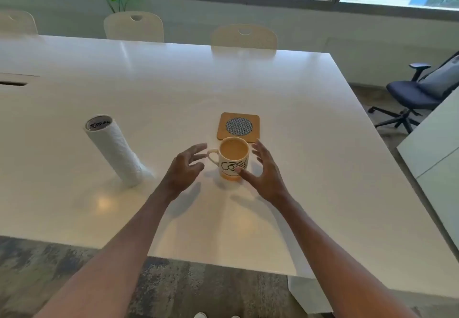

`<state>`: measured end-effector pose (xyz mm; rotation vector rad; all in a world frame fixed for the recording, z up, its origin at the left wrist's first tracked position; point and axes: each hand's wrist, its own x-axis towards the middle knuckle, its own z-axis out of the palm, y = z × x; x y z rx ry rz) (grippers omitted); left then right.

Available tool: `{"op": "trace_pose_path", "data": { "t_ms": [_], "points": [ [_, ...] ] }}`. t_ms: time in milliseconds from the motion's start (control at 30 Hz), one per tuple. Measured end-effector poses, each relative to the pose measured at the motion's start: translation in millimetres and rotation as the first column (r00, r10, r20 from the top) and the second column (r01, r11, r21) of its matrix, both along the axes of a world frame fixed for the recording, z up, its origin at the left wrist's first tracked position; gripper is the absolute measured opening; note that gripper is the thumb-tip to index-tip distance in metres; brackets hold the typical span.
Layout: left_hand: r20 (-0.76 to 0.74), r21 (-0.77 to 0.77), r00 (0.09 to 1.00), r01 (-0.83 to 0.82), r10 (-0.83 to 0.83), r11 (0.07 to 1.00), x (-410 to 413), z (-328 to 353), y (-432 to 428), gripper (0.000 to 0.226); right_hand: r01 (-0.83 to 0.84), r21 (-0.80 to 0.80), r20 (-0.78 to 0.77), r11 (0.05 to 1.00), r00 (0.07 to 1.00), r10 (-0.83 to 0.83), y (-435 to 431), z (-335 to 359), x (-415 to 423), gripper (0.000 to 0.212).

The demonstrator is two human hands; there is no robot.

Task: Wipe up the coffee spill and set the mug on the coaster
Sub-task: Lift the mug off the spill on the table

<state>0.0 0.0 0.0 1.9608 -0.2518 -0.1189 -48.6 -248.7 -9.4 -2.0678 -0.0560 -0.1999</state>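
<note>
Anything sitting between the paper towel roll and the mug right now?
Only the left hand, open and hovering by the mug's handle. Between it and the paper towel roll the table is bare, per the head view.

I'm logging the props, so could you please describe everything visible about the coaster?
The square, round-cornered, cork-coloured coaster has a dark round mesh-patterned inset at its centre. It lies flat and bare on the white table, just beyond the cream coffee-filled mug, whose rim overlaps its near edge in view; actual contact cannot be told. Neither hand touches it.
</note>
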Motion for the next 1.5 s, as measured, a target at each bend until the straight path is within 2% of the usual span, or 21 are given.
{"op": "trace_pose_path", "data": {
  "t_ms": [167,400,633,933,1267,1500],
  "points": [
    [-0.003,-0.042,0.999,0.041,-0.041,0.998,-2.7,-5.5,-2.1,0.043,-0.050,-0.008,-0.023,0.999,0.998,0.050,-2.2,-7.5,8.8,0.116],
    [0.057,-0.130,0.998,-0.016,0.024,0.991,0.3,-10.9,-9.7,0.027,-0.121,0.033,0.023,0.992,0.992,0.120,-2.6,-9.4,16.7,0.093],
    [0.012,-0.238,0.999,-0.048,0.052,0.970,6.3,-16.0,-11.1,0.025,-0.099,0.043,0.038,0.994,0.995,0.097,-6.9,-15.0,23.1,0.081],
    [-0.025,-0.342,0.998,-0.060,0.054,0.938,7.8,-17.0,-14.3,0.031,-0.053,0.138,0.016,0.989,0.999,0.051,-8.8,-28.7,25.4,0.084],
    [-0.022,-0.335,0.995,-0.099,0.097,0.937,8.4,-19.1,-17.2,0.029,-0.065,0.175,-0.003,0.982,0.998,0.066,-11.4,-30.1,30.3,0.087],
    [0.006,-0.374,0.993,-0.106,0.116,0.922,15.5,-11.3,-9.0,0.039,-0.094,0.189,0.027,0.977,0.996,0.091,-1.3,-20.3,42.3,0.086]
  ]
}}
